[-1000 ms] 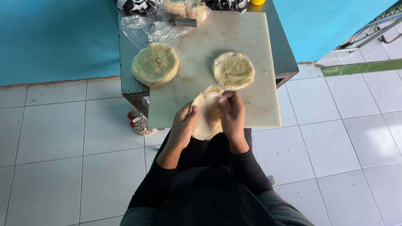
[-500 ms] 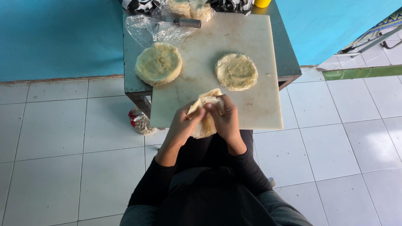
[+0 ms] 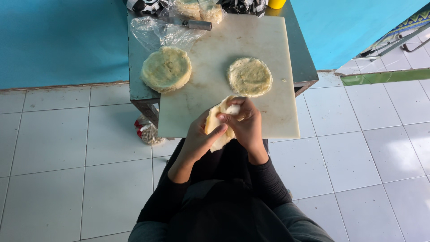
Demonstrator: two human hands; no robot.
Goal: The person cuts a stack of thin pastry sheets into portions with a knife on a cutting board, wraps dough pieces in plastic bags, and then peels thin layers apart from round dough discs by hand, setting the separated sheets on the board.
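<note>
White floor tiles (image 3: pixel 67 148) lie under a pale cutting board (image 3: pixel 215 80). Nearest, the left hand (image 3: pixel 199 141) and right hand (image 3: pixel 246 127) together grip a folded dough round (image 3: pixel 217 118) (over the board's near edge). Beyond lie a flat dough disc (image 3: pixel 249 76), a stack of discs (image 3: pixel 166 68) and a clear plastic bag (image 3: pixel 154 31).

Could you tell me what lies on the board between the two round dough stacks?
Nothing: in the head view, only bare white board separates the left stack from the right stack.
</note>
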